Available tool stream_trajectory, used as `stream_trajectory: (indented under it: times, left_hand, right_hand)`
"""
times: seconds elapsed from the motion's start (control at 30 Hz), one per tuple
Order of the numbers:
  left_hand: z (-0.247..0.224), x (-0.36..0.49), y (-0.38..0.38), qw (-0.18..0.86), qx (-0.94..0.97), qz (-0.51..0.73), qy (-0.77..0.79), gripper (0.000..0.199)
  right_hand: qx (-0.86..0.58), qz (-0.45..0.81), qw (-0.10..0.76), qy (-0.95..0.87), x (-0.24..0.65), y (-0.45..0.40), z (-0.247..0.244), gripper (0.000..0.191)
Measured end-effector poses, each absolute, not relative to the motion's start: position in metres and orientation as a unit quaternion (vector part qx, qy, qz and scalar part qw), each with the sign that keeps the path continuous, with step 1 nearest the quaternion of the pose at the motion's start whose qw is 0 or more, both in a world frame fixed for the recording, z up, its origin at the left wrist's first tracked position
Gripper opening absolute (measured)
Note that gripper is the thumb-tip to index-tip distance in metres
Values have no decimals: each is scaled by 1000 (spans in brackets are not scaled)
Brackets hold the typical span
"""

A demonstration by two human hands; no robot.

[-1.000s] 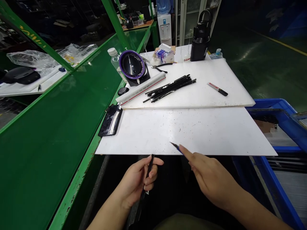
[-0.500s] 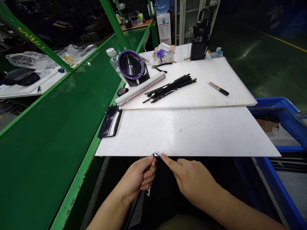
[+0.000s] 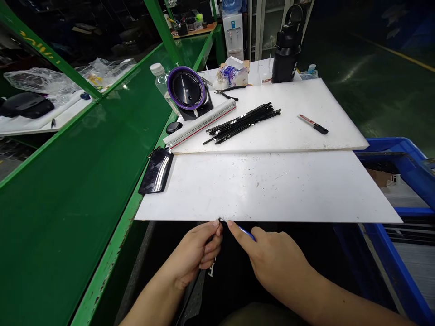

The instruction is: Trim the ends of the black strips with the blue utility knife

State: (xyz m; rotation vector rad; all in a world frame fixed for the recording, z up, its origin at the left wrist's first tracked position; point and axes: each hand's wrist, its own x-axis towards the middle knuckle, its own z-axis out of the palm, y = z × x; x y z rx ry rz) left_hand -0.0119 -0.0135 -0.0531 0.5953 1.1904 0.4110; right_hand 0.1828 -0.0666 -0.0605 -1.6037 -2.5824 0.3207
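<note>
- Strip (image 3: 219,220) is standing upright in the left hand (image 3: 193,256), tightly pinched, its top just below the front edge of the white board (image 3: 258,190)
- Right hand (image 3: 278,262) is gripping a blue tool (image 3: 246,232), its tip meeting the strip's top
- Black strips (image 3: 241,124) are lying on a second board (image 3: 316,102)

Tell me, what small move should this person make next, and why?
Probably a gentle push of the blue-handled tool against the end of the black strip. The left hand grips the strip, and the right hand holds the tool with its tip right at the strip's end, so they seem lined up.
</note>
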Motion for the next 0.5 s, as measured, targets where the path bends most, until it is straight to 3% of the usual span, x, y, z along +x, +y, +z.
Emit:
stream_trajectory:
  times: [0.17, 0.5]
  left_hand:
    - [-54, -13, -13, 771, 277, 192, 541, 27]
    - [-59, -18, -14, 773, 288, 193, 531, 27]
  right_hand:
    - [-530, 105, 34, -841, 181, -68, -65, 81]
    - [-546, 161, 50, -821, 182, -65, -65, 67]
